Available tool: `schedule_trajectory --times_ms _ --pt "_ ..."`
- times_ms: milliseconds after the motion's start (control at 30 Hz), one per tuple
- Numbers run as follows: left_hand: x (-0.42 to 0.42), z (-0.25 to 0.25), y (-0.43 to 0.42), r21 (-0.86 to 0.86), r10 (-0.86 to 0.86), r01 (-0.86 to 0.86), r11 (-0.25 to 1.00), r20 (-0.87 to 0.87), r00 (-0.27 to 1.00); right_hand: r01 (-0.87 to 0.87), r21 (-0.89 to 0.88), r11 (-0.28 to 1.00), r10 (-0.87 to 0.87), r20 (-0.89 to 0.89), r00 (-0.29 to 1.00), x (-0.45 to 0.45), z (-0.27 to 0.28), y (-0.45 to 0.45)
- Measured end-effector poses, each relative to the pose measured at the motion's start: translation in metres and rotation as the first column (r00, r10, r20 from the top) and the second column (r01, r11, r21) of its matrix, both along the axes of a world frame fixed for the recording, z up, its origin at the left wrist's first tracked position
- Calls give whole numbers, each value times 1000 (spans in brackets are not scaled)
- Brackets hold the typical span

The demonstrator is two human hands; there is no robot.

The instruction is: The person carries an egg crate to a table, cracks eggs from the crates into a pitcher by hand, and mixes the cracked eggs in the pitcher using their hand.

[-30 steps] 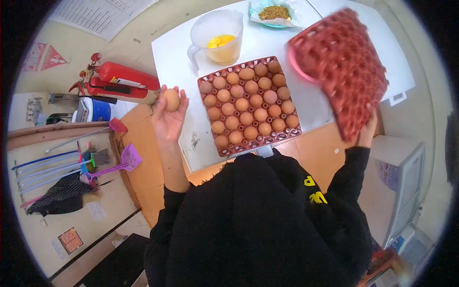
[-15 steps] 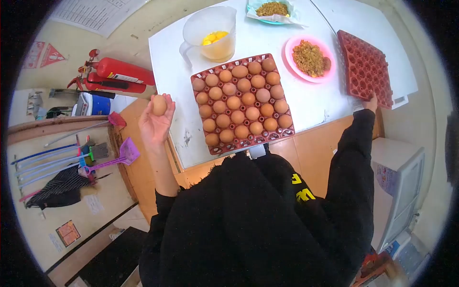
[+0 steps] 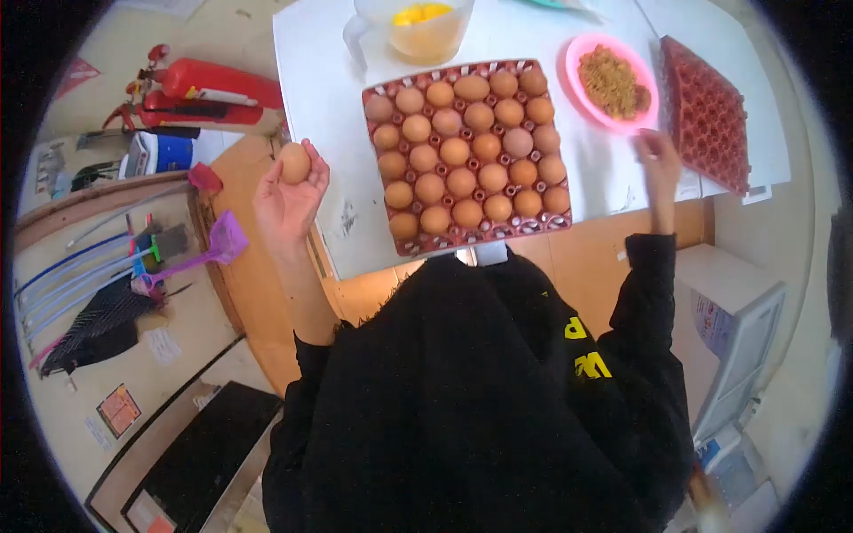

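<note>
My left hand holds a single brown egg between its fingers, off the table's left edge. Brown eggs fill most of the red egg tray, which lies near the table's front edge. Its bottom row of cups holds no eggs. Behind it stands a clear measuring jug with several yolks and egg white inside, cut off by the top of the view. My right hand hovers in front of a pink plate of food, its slightly curled fingers apart and holding nothing that I can see.
An egg tray with no eggs lies at the right of the white table. Red fire extinguishers are at the left wall, above a purple dustpan and brooms. A white appliance stands at the lower right.
My right hand has let go of the right-hand egg tray and moved left towards the pink plate. The left hand still holds the egg. The camera view has shifted, so the table appears higher.
</note>
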State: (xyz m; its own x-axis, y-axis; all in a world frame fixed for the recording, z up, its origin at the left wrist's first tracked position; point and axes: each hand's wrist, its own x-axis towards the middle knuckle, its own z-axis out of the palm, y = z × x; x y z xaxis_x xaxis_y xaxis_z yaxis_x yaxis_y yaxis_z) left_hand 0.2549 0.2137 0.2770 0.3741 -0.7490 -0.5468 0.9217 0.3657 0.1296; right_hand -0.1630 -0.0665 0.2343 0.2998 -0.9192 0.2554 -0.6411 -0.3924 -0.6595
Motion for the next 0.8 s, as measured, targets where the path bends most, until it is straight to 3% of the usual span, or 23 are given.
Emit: schedule_trajectory --times_ms 33,100,133,233,300,467,533,667,733,767,800 --pt "1 -5 4 13 21 -21 1000 -21 1000 -61 204 977 65 -9 998 23 7 29" --pt "6 -16 17 25 33 -32 999 -50 998 -226 360 905 293 -145 945 42 16 72" --pt "9 -22 23 11 35 -35 999 -57 998 -152 502 852 312 -253 916 47 16 87" --pt "15 -37 39 29 73 -73 997 -4 997 -196 481 854 359 -274 892 53 12 112" --pt "16 -43 43 61 93 -93 994 -2 996 -206 343 917 295 -232 927 54 4 120" --pt "15 -48 44 96 113 -108 990 -47 993 -161 402 901 266 -220 938 58 3 118" --pt "13 -49 42 58 104 -100 993 -75 992 -274 256 927 343 -282 896 53 -3 118" --pt "20 -60 44 -1 38 -38 999 -47 998 -194 252 948 277 -351 895 52 1 122" --pt "22 -51 39 -22 -12 14 1000 91 996 -102 422 901 139 -59 989 42 0 114" --pt "23 -42 32 -36 -13 17 999 99 995 -103 408 907 136 -53 989 43 2 106" --pt "22 -28 20 -35 -41 50 998 226 973 -136 531 836 19 220 975 46 5 94"
